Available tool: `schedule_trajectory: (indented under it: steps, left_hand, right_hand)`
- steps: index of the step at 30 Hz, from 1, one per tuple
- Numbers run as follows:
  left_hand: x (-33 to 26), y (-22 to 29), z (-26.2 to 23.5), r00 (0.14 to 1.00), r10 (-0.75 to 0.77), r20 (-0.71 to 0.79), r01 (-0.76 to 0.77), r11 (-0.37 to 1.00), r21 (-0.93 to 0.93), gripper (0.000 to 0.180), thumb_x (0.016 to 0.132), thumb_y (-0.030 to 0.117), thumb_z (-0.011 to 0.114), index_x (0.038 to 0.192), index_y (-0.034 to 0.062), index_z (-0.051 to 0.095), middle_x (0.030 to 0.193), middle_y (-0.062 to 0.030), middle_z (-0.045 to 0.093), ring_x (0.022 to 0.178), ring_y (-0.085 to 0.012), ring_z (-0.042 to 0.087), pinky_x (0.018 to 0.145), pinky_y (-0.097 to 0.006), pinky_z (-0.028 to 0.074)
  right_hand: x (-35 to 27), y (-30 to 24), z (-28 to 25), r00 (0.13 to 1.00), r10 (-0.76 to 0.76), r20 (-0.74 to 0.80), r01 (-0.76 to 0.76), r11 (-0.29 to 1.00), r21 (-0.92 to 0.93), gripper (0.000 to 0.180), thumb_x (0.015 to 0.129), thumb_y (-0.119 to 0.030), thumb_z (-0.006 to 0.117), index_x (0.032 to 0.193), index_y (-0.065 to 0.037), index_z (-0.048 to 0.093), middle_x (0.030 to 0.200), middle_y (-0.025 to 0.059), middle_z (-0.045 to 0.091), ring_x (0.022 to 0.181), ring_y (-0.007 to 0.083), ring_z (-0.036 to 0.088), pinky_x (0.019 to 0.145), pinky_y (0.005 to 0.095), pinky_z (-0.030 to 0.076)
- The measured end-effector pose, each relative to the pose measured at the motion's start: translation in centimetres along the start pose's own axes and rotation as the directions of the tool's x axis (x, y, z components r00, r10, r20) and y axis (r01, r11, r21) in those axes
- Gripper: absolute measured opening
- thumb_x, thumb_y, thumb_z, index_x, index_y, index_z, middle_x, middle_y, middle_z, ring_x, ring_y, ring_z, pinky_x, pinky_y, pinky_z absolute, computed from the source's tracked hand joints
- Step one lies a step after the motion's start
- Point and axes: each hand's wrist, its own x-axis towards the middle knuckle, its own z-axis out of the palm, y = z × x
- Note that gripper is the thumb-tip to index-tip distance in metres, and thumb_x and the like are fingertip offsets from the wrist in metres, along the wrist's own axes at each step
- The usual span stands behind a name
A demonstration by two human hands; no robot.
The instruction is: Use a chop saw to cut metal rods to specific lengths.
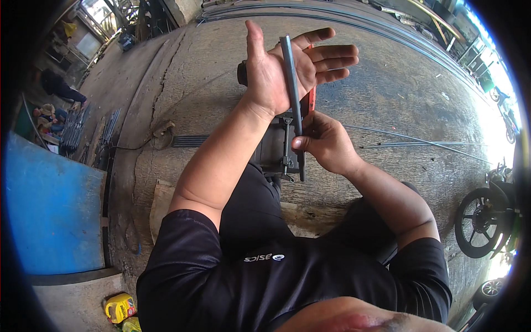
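Note:
A straight grey metal bar (292,83) runs upright through the middle of the view, above a dark machine. My right hand (332,138) is closed on its lower part, the thumb pressed along the near side. My left hand (271,77) is raised with the palm showing, thumb up and fingers stretched apart. The bar's upper part crosses in front of that palm, and I cannot tell whether they touch. Below lies the machine's black base (269,146), with a screw clamp (286,144) on it. A red part (312,99) shows behind the bar; my hands hide much of the machine.
Long thin rods (426,143) lie on the concrete floor to the right, more along the far side. A motorcycle wheel (478,222) stands at the right. A blue panel (52,207) and a yellow package (119,307) are at the left. A person (50,117) sits beyond, near bundled rods.

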Motion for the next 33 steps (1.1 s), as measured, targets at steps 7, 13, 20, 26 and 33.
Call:
schedule_trajectory:
  steps: [7, 13, 20, 26, 33]
  left_hand:
    - [-0.1, -0.1, -0.6, 0.999, -0.020, 0.049, 0.020, 1.000, 0.001, 0.123, 0.073, 0.091, 0.009, 0.136, -0.0099, 0.037, 0.134, -0.0358, 0.044, 0.130, -0.0460, 0.042, 0.110, -0.052, 0.033]
    - [-0.2, -0.2, -0.2, 0.995, -0.058, 0.085, 0.060, 0.998, -0.021, 0.123, 0.072, 0.092, 0.008, 0.136, -0.0092, 0.038, 0.134, -0.0348, 0.045, 0.129, -0.0462, 0.042, 0.110, -0.053, 0.032]
    - [-0.2, -0.2, 0.4, 0.991, -0.080, 0.104, 0.085, 0.995, -0.048, 0.126, 0.070, 0.093, 0.008, 0.136, -0.0097, 0.037, 0.134, -0.0356, 0.044, 0.130, -0.0477, 0.040, 0.110, -0.054, 0.031]
    - [-0.2, -0.3, 0.3, 0.989, -0.093, 0.114, 0.100, 0.993, -0.055, 0.126, 0.070, 0.094, 0.009, 0.137, -0.0097, 0.034, 0.134, -0.0369, 0.043, 0.130, -0.0491, 0.039, 0.110, -0.055, 0.030]
    - [-0.3, -0.1, 0.5, 0.988, -0.106, 0.111, 0.114, 0.992, -0.061, 0.125, 0.071, 0.093, 0.012, 0.137, -0.0104, 0.033, 0.134, -0.0371, 0.043, 0.130, -0.0488, 0.039, 0.111, -0.055, 0.029]
  right_hand:
    - [0.1, 0.3, 0.0, 0.998, 0.048, 0.029, -0.046, 0.996, -0.076, 0.019, 0.086, -0.005, 0.071, 0.093, -0.001, 0.053, 0.085, 0.0026, 0.061, 0.080, 0.0079, 0.060, 0.072, 0.0250, 0.052]
    - [-0.1, 0.7, -0.4, 0.994, 0.048, 0.103, -0.050, 0.998, 0.022, 0.016, 0.089, -0.006, 0.066, 0.095, 0.000, 0.053, 0.089, 0.0049, 0.062, 0.082, 0.0107, 0.061, 0.075, 0.0275, 0.053]
    - [-0.6, 0.0, -0.3, 0.986, 0.054, 0.156, -0.081, 0.982, 0.173, 0.009, 0.091, -0.003, 0.061, 0.095, 0.000, 0.055, 0.084, 0.0058, 0.063, 0.078, 0.0114, 0.060, 0.072, 0.0280, 0.049]
    - [-0.6, 0.4, -1.1, 0.974, 0.055, 0.221, -0.095, 0.980, 0.175, 0.017, 0.093, -0.006, 0.060, 0.106, 0.003, 0.054, 0.093, 0.0118, 0.064, 0.085, 0.0201, 0.066, 0.079, 0.0342, 0.055]
    - [-0.5, 0.5, -1.0, 0.964, 0.035, 0.262, -0.088, 0.977, 0.193, 0.017, 0.095, -0.008, 0.057, 0.109, 0.003, 0.056, 0.093, 0.0121, 0.065, 0.086, 0.0208, 0.066, 0.081, 0.0357, 0.055]
